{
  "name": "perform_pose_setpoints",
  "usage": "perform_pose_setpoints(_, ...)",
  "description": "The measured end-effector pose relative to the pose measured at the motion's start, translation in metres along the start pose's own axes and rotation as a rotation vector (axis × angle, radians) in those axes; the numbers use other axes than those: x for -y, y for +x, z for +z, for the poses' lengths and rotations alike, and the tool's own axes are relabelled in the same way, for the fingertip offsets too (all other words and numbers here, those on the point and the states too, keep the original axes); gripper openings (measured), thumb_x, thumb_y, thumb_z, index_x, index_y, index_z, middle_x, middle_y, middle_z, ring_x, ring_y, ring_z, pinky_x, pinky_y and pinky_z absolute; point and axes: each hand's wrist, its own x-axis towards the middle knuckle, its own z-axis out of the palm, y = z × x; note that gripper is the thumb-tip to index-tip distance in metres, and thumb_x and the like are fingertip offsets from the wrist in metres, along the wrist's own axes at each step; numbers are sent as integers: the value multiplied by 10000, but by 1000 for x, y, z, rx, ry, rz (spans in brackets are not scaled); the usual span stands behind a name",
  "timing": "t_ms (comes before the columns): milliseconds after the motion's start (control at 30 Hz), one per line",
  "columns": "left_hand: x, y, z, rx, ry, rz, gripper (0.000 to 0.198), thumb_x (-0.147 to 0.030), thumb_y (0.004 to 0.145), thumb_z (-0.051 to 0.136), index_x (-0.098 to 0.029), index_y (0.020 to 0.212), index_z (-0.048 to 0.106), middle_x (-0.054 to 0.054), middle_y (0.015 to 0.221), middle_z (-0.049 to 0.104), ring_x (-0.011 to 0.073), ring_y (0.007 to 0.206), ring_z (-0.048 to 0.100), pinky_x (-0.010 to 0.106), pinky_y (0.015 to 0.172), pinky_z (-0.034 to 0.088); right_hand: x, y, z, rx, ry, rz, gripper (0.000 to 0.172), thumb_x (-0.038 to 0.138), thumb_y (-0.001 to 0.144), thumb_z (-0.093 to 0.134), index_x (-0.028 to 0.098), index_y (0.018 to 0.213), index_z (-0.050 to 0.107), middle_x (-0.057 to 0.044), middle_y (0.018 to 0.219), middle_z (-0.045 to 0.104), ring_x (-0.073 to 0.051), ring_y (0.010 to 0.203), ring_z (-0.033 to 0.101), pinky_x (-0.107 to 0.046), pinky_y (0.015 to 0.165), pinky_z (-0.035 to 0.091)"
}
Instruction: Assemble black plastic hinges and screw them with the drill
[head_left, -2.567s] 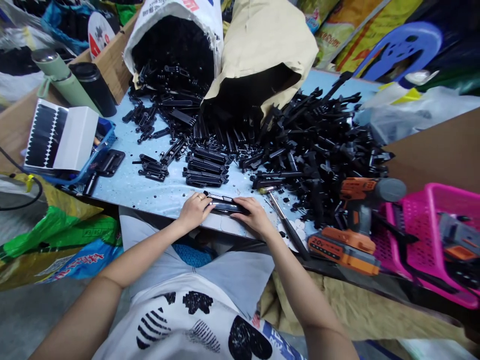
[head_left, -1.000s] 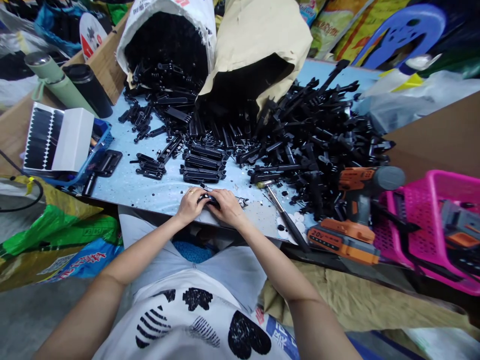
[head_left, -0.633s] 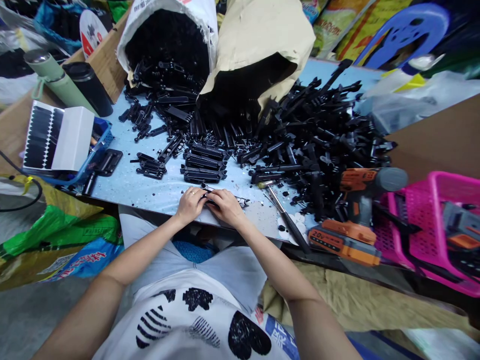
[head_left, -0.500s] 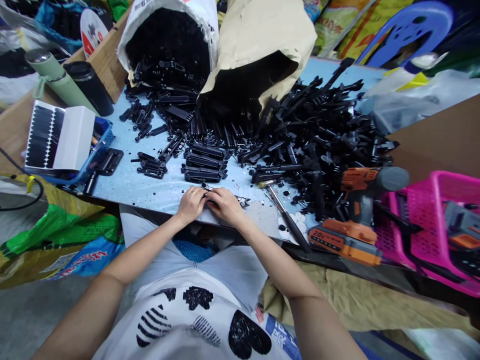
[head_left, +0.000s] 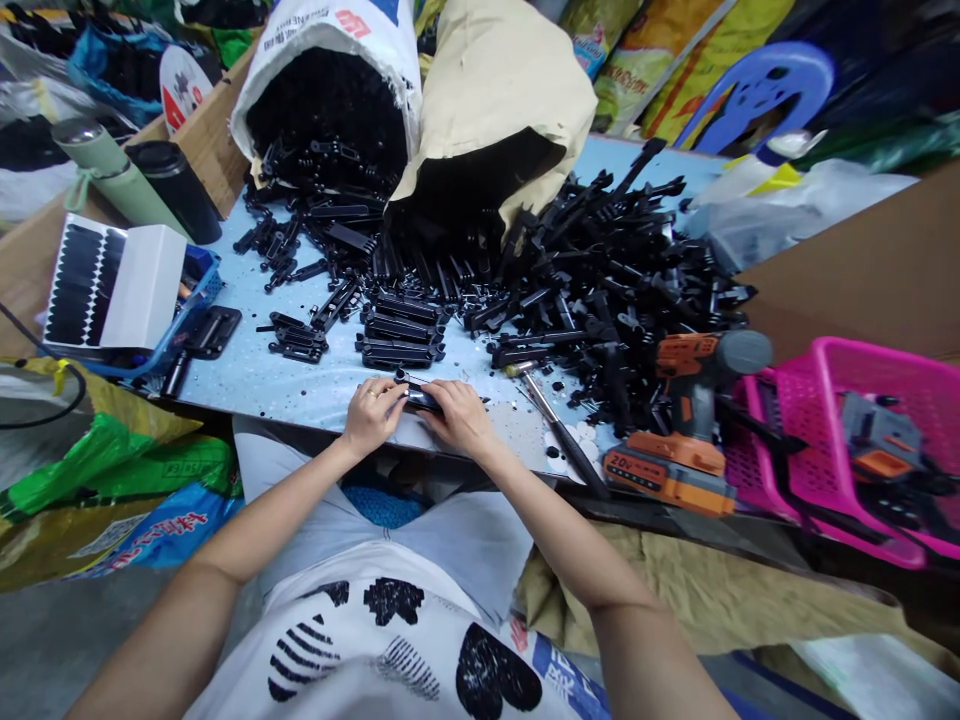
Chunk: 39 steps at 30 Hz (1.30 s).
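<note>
Close to the table's front edge, a slim black part (head_left: pixel 422 397) lies between my two hands. My left hand (head_left: pixel 375 412) pinches its left end, where a small round piece stands up. My right hand (head_left: pixel 459 414) has its fingers closed over the other end, hiding much of it. Just beyond my hands is a row of similar long black parts (head_left: pixel 401 330), laid side by side. A smaller cluster of short black parts (head_left: pixel 298 337) lies to its left. To the right of my right hand rests a hammer (head_left: pixel 559 425) with a black handle.
An orange cordless drill (head_left: pixel 686 430) stands at the right beside a pink basket (head_left: pixel 802 430). A large heap of black parts (head_left: pixel 600 260) spreads behind the hammer. Two sacks (head_left: pixel 495 90) lie open at the back. A blue basket (head_left: pixel 202 285) holding a white box is on the left.
My hands have drawn slightly apart, and more of the black part shows between them, turned up a little. The whole view has shifted somewhat, moving the right-hand things leftward.
</note>
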Motion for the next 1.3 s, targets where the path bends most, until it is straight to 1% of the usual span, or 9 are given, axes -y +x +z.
perform_pose_setpoints(100,1,0,-8,-55,58,-18,186,-240,866,524,-174,1001,633,108,968,633,227,918,565,381,832,458,1,-1,2,0,11,-5,335,327,904,480,181,1204,518,-121,1148,576,-248,1030,504,-384,861,399)
perform_pose_setpoints(267,18,0,-22,-179,99,-159,149,-197,837,523,-165,956,607,103,934,620,239,939,560,396,863,452,9,6,6,-14,6,10,326,340,919,462,181,1198,517,-113,1137,584,-243,1027,509,-367,851,396)
perform_pose_setpoints(367,22,-5,-24,-94,83,-165,168,-177,819,535,-166,968,610,97,944,616,238,941,557,390,853,464,13,14,9,-17,-77,67,378,390,890,517,165,1193,519,-126,1090,593,-258,994,508,-373,799,394)
perform_pose_setpoints(533,11,-6,-18,39,-83,-160,230,-199,833,548,-175,1056,600,95,997,619,218,953,570,378,850,483,7,22,11,111,-146,55,280,438,847,577,169,920,602,-99,887,609,-243,860,509,-354,705,382)
perform_pose_setpoints(633,3,1,-13,142,-203,-114,271,-246,833,577,-180,1094,594,94,1001,619,213,947,581,369,831,494,4,21,10,138,-84,14,303,462,852,563,171,923,608,-84,871,614,-225,850,517,-340,710,391)
perform_pose_setpoints(733,0,9,-9,191,-272,-99,204,-268,834,588,-186,1016,627,80,939,632,210,915,589,377,829,489,5,19,10,142,-7,-7,306,444,853,571,168,977,617,-80,866,620,-210,847,530,-329,730,406)
perform_pose_setpoints(933,1,15,-7,186,-258,-93,116,-288,832,597,-178,837,635,57,802,622,200,808,583,350,750,485,10,16,15,126,42,46,251,402,831,616,172,930,622,-73,854,609,-205,854,529,-325,743,413)
perform_pose_setpoints(1133,-4,8,1,55,-83,25,205,-357,887,512,-168,844,581,78,818,589,219,826,544,381,779,463,12,10,23,52,-2,97,179,332,826,618,167,893,596,-79,861,585,-224,859,492,-345,739,395)
perform_pose_setpoints(1300,-2,5,8,61,-12,56,248,-398,901,480,-173,839,563,84,827,588,222,836,551,378,778,461,11,10,25,45,-5,123,164,319,832,604,169,897,581,-84,869,574,-233,878,481,-348,736,379)
